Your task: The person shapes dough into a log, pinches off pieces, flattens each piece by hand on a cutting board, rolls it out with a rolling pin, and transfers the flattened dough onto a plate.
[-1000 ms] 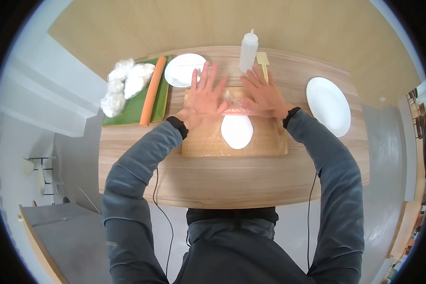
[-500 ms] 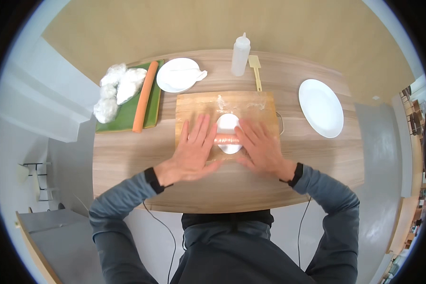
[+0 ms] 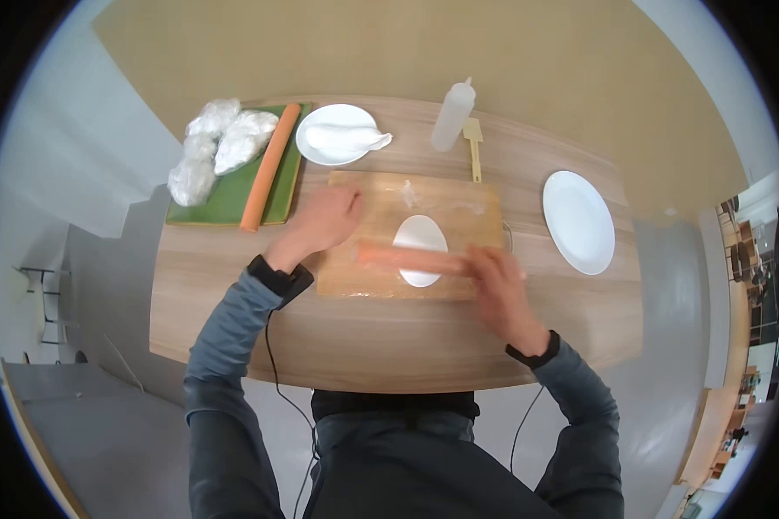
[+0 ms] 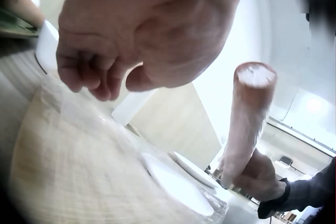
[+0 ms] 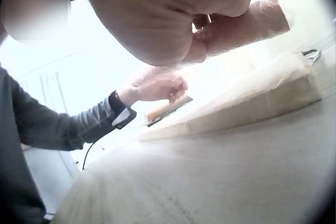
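My right hand (image 3: pixel 502 290) grips one end of a short orange rolling pin (image 3: pixel 385 255), which points left across the wooden board (image 3: pixel 346 277). In the left wrist view the pin's end (image 4: pixel 255 75) looks whitish, and film wraps its side. Beneath it in the head view lies a flat white oval of dough (image 3: pixel 421 232) on the film-covered board. The left hand (image 3: pixel 325 216) hovers by the board's left edge; its fingers (image 4: pixel 97 77) hang loosely curled with nothing between them.
At the back left, a green tray (image 3: pixel 225 208) holds wrapped white lumps (image 3: pixel 190 182) and a long orange roller (image 3: pixel 271 169). Beside it stands a white plate (image 3: pixel 316 117) with white dough on it. A squeeze bottle (image 3: pixel 453 117), a cream spatula (image 3: pixel 474 147) and an oval plate (image 3: pixel 578 222) lie rightward.
Both flat hands drew the pin from the board's far part toward the body over the dough. Now the left hand has come off to the left, and the right hand alone grips the pin.
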Demonstrator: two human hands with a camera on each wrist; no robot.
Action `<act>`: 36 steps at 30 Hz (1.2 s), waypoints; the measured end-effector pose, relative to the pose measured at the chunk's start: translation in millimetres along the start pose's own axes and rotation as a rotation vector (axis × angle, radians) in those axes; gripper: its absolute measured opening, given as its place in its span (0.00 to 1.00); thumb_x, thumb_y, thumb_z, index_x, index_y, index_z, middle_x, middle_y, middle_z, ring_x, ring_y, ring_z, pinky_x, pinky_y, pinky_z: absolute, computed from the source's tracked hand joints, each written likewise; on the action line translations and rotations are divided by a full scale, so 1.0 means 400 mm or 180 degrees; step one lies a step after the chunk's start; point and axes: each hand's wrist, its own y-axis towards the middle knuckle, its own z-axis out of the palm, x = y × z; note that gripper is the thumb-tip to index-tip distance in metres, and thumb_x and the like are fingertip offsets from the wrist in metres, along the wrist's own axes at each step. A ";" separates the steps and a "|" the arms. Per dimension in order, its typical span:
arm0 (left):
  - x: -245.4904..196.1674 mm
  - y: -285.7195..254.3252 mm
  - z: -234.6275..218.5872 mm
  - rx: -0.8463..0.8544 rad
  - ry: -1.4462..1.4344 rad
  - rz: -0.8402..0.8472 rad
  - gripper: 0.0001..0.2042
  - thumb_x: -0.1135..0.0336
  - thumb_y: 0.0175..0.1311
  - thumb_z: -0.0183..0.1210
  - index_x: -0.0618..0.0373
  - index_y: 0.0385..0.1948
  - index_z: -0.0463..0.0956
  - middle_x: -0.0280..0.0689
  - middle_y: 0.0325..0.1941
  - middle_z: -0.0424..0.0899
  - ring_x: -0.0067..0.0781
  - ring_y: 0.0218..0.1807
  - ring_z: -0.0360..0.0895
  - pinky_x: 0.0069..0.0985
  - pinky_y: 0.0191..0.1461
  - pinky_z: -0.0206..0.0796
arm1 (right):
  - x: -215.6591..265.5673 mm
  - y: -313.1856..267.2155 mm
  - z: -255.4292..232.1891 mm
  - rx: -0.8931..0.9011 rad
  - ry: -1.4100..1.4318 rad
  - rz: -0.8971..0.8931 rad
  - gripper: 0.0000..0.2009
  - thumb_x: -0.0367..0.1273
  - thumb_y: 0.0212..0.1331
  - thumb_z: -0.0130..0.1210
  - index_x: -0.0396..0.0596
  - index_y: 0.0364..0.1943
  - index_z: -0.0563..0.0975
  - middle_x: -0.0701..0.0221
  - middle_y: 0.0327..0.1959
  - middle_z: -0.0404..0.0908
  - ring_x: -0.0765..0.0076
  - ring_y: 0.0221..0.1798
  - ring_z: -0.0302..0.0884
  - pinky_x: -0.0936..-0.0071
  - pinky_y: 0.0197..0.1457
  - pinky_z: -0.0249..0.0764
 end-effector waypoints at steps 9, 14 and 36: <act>0.022 0.001 0.028 0.0688 0.0163 -0.0073 0.12 0.61 0.71 0.60 0.62 0.34 0.78 0.49 0.33 0.85 0.53 0.37 0.81 0.45 0.41 0.70 | -0.219 -0.152 -0.039 -0.0250 0.0313 0.1583 0.32 0.26 0.68 0.51 0.34 0.76 0.60 0.47 0.63 0.74 0.47 0.64 0.75 0.55 0.65 0.73; 0.025 -0.008 0.028 0.0575 0.0184 0.0064 0.11 0.63 0.70 0.63 0.61 0.31 0.75 0.46 0.29 0.82 0.49 0.32 0.78 0.43 0.38 0.69 | -0.255 -0.204 0.007 0.0424 -0.0414 0.2331 0.34 0.30 0.68 0.51 0.39 0.79 0.58 0.47 0.69 0.71 0.42 0.71 0.69 0.47 0.71 0.64; -0.007 -0.006 0.026 0.0663 0.0354 -0.0269 0.15 0.58 0.69 0.65 0.61 0.32 0.75 0.44 0.27 0.80 0.42 0.31 0.76 0.39 0.37 0.68 | -0.076 0.234 0.138 0.1278 0.0477 -0.1435 0.24 0.24 0.61 0.57 0.47 0.64 0.76 0.65 0.56 0.80 0.58 0.67 0.74 0.51 0.78 0.61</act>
